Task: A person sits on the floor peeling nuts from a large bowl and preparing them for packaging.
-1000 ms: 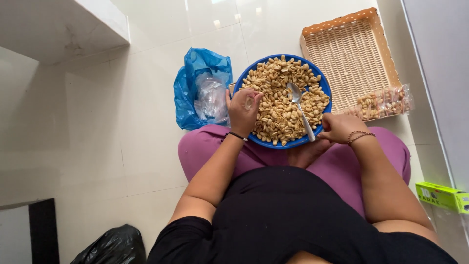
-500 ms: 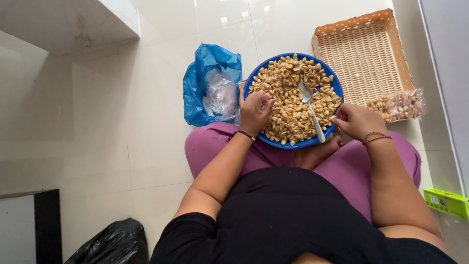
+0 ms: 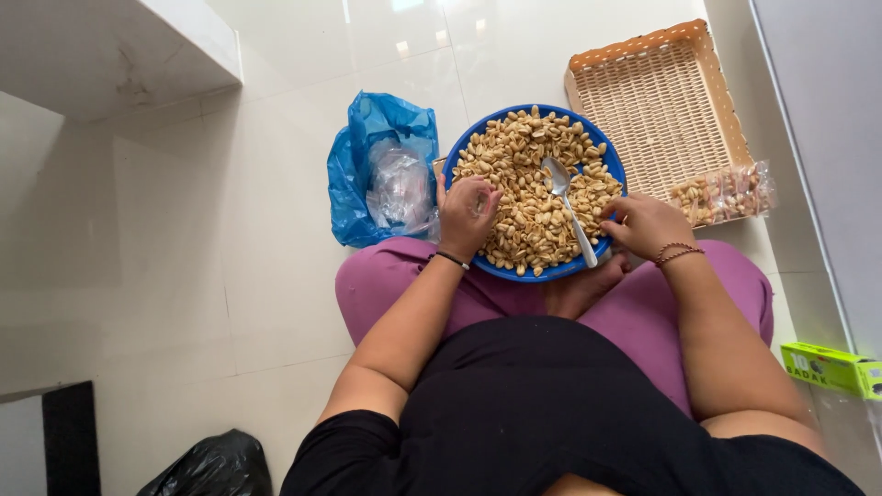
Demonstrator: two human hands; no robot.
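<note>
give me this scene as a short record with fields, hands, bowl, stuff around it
left hand: left hand curled on the peanuts at the bowl's left edge
right hand: right hand at the bowl's right rim, fingers pinched
bowl: round blue plastic bowl of shelled peanuts, on the lap
spoon: metal spoon lying in the peanuts
left of bowl: crumpled blue plastic bag
right of bowl: woven rectangular tray

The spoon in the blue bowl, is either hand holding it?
No, the spoon lies loose on the peanuts in the blue bowl, between the left hand and the right hand.
</note>
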